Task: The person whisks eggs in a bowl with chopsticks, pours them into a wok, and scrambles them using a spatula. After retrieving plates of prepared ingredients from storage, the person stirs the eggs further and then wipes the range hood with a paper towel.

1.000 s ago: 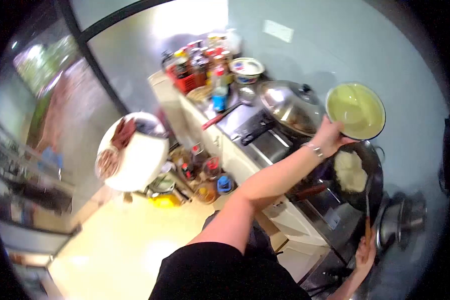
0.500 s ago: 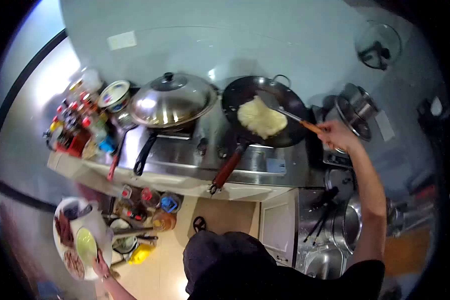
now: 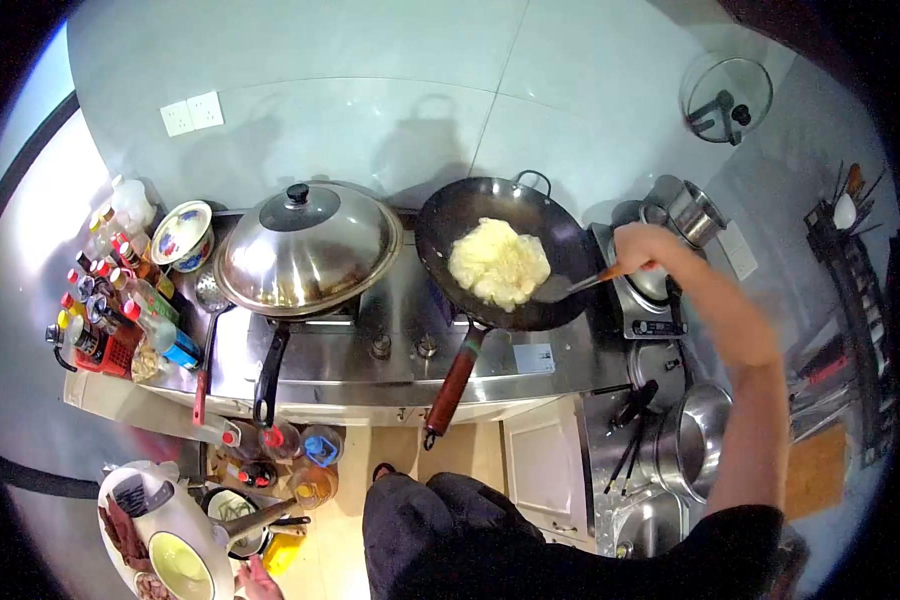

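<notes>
My right hand (image 3: 645, 248) is closed around the wooden handle of a metal spatula (image 3: 562, 288). Its blade rests inside the black wok (image 3: 560, 220), against the right edge of a pale yellow mass that looks like egg (image 3: 500, 264). The wok stands on the right burner, its dark red handle toward me. At the lower left, my left hand (image 3: 258, 580) is partly cut off by the frame; its fingers look apart, with nothing in them. Nearby, a pale yellow-green bowl (image 3: 180, 566) is on a white round-topped surface (image 3: 198, 515), apart from the hand.
A lidded pan (image 3: 310, 250) occupies the left burner. Bottles (image 3: 155, 325), a floral enamel bowl (image 3: 182, 237) and a red-handled skimmer (image 3: 208, 300) stand farther left. Right are pots (image 3: 695, 215) and a sink (image 3: 650, 525). Jugs (image 3: 315, 487) and a pan (image 3: 238, 515) sit low down.
My left hand has let go of the bowl and moved away to its right. The spatula has swung from the wok's upper middle to its lower right, and the egg-like mass looks more bunched.
</notes>
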Demonstrator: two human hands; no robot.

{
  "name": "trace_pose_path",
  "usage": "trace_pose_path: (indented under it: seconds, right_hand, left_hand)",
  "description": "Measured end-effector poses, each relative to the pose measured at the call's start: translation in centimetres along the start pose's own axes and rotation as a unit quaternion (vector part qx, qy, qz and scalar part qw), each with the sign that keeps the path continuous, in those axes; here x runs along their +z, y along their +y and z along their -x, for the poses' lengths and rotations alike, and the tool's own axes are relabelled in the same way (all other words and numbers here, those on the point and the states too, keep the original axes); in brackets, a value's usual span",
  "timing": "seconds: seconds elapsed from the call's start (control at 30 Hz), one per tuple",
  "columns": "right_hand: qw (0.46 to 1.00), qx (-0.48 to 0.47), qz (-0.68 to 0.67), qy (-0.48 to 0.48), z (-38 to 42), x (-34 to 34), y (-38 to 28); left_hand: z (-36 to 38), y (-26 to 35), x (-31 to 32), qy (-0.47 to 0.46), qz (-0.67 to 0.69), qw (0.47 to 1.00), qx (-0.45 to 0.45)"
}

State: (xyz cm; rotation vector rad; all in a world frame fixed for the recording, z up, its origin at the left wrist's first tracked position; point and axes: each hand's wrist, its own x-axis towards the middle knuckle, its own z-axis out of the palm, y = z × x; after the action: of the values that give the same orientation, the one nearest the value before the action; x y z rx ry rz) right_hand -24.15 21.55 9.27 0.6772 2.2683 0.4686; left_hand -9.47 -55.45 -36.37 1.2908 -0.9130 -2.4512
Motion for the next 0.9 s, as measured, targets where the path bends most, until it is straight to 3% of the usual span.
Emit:
trace_pose_path:
  seconds: [0.07, 0.1, 0.13, 0.17, 0.2, 0.27, 0.33, 0.43, 0.73, 0.8, 0.83, 0.87, 0.9]
  right_hand:
    - [0.990, -0.009, -0.120, 0.069, -2.3, 1.6, -1.7]
    - [0.990, -0.008, -0.119, 0.069, -3.8, 2.7, -2.2]
    - [0.980, -0.024, -0.094, 0.172, -5.4, 3.8, -2.8]
    - [0.959, -0.040, -0.068, 0.273, -6.0, 4.3, -3.2]
    - [0.958, -0.041, -0.069, 0.275, -4.3, 3.5, -4.1]
    - [0.963, -0.042, 0.035, 0.262, 1.0, 1.7, -6.1]
    - [0.947, -0.033, 0.082, 0.309, 2.6, 3.3, -6.3]
    - [0.881, 0.032, 0.212, 0.421, 6.4, 4.2, -6.8]
    - [0.826, 0.199, 0.187, 0.493, 7.8, 9.0, -2.9]
    - [0.893, 0.203, 0.056, 0.397, 7.3, 10.2, -2.0]
    - [0.891, 0.137, 0.026, 0.433, 6.4, 11.8, -0.8]
    - [0.890, 0.141, 0.023, 0.433, 6.7, 12.2, 0.0]
    - [0.916, 0.025, -0.139, 0.376, 7.1, 12.4, 0.6]
  left_hand:
    - [-2.5, -3.0, -2.1, -0.059, -0.005, 0.998, -0.022]
    - [-1.9, -4.4, -1.2, -0.001, -0.051, 0.999, -0.014]
    - [1.1, -5.9, 1.4, 0.057, -0.097, 0.994, -0.006]
    - [1.3, -7.4, 0.9, -0.061, -0.109, 0.992, -0.012]
    - [5.4, -7.4, 5.4, -0.045, -0.126, 0.990, -0.052]
    - [9.5, -8.6, 9.2, -0.103, -0.195, 0.975, -0.036]
    - [14.4, -9.3, 14.1, -0.111, -0.233, 0.964, -0.070]
    - [17.6, -10.2, 18.9, -0.207, -0.341, 0.911, -0.102]
    - [24.5, -14.9, 31.2, -0.530, -0.356, 0.758, -0.133]
    - [26.1, -16.2, 35.2, -0.559, -0.362, 0.716, -0.209]
    - [27.0, -16.5, 37.0, -0.574, -0.363, 0.685, -0.263]
    - [27.2, -17.3, 38.1, -0.577, -0.364, 0.682, -0.262]
    - [27.1, -18.4, 39.1, -0.575, -0.315, 0.650, -0.384]
